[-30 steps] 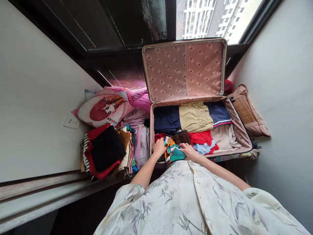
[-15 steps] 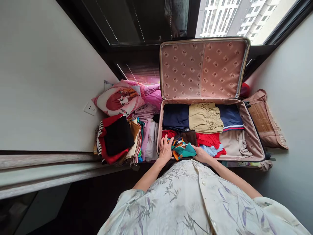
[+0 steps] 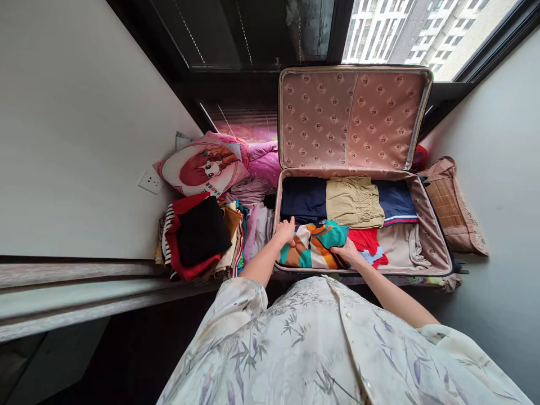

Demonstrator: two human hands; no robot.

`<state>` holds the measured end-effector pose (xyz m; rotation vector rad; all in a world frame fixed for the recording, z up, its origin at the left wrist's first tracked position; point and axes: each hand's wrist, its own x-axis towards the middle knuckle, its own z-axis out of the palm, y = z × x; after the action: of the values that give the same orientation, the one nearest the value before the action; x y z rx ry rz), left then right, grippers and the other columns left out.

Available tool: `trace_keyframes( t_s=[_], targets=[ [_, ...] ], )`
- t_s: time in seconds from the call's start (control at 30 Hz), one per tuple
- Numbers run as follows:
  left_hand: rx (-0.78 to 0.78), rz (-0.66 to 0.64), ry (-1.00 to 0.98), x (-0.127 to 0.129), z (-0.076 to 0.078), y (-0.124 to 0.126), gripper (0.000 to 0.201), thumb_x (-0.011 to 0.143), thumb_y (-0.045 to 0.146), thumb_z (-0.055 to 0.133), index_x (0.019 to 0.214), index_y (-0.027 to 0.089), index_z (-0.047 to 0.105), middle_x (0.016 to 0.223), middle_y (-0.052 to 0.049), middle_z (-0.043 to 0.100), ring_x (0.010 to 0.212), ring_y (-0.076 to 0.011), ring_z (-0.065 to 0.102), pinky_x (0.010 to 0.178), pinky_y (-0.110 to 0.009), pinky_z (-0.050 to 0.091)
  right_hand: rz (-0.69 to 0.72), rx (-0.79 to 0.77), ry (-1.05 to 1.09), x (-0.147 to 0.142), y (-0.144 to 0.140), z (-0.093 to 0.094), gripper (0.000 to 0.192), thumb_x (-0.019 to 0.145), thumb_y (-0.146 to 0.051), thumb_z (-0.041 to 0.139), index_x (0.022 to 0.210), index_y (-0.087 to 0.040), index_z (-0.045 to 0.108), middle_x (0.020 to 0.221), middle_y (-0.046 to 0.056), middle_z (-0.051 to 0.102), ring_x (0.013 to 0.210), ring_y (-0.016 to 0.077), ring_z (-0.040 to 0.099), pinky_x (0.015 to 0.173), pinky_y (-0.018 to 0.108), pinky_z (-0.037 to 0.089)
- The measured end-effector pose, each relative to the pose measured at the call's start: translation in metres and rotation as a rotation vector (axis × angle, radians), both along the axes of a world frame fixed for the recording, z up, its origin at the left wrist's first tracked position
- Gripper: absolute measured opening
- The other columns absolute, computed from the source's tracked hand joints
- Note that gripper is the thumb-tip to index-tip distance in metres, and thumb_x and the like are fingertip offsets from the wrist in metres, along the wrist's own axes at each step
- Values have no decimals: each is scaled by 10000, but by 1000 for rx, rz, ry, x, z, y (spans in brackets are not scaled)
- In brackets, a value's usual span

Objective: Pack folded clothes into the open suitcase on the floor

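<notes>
Bunched a moment ago, the garment point(image 3: 314, 244) now lies spread front-left in the suitcase point(image 3: 432, 230), seemingly nearly flat, its edge in the right hand's point(image 3: 347, 253) grip, the left hand point(image 3: 286, 231) touching it, grip unclear.

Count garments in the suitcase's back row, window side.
3: navy garment at left, tan garment in the middle, blue garment with striped trim at right. The multicoloured garment lies in the front row, so isn't counted. More may be hidden underneath.
</notes>
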<state>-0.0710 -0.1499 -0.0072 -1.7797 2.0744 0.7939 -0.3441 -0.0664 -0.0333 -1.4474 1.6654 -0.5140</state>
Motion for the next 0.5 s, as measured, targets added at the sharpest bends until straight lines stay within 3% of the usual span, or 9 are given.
trace_keyframes(
  t_s=[0.07,0.13,0.27,0.3,0.4,0.5],
  targets=[
    [12,3,-25,0,6,3,1043,576,257,962,1469,122,440,1279,-252,643,1216,-402,636,1031,-453,482,34,-26,41,6,6,3,529,701,-287,711,1220,-209,645,1038,71,723,1042,278,649,936,436,541],
    [-26,-7,-19,2,9,15,770,690,276,896,1364,174,540,1257,-204,648,1228,-376,618,1034,-446,474,162,-113,131,14,17,5,442,702,-234,705,1144,-211,698,1089,100,699,1076,295,606,980,466,510],
    [-199,-85,23,7,6,40,519,798,166,765,1277,249,586,1522,-152,437,1379,-370,453,1118,-506,401,398,-227,304,29,38,9,439,669,-140,722,1102,-208,739,1508,173,460,1354,383,389,1084,567,389],
    [-203,-118,54,8,4,43,511,800,124,735,1272,247,583,1541,-142,414,1378,-362,449,1119,-507,404,405,-203,336,32,40,9,442,675,-134,715,1109,-212,735,1578,168,375,1406,401,323,1087,592,369],
    [-105,-198,134,9,-3,45,503,812,59,652,1280,219,556,1419,-143,526,1290,-317,531,1091,-469,449,374,-100,372,35,37,5,477,682,-151,710,1155,-208,697,1653,175,238,1459,434,247,1058,625,370],
    [-134,-147,146,10,-12,45,525,819,139,692,1309,190,509,1491,-182,467,1375,-334,472,1113,-469,436,162,-85,372,31,26,-4,648,643,-208,732,1278,-193,601,1637,215,243,1425,441,322,1044,602,405]
  ],
)
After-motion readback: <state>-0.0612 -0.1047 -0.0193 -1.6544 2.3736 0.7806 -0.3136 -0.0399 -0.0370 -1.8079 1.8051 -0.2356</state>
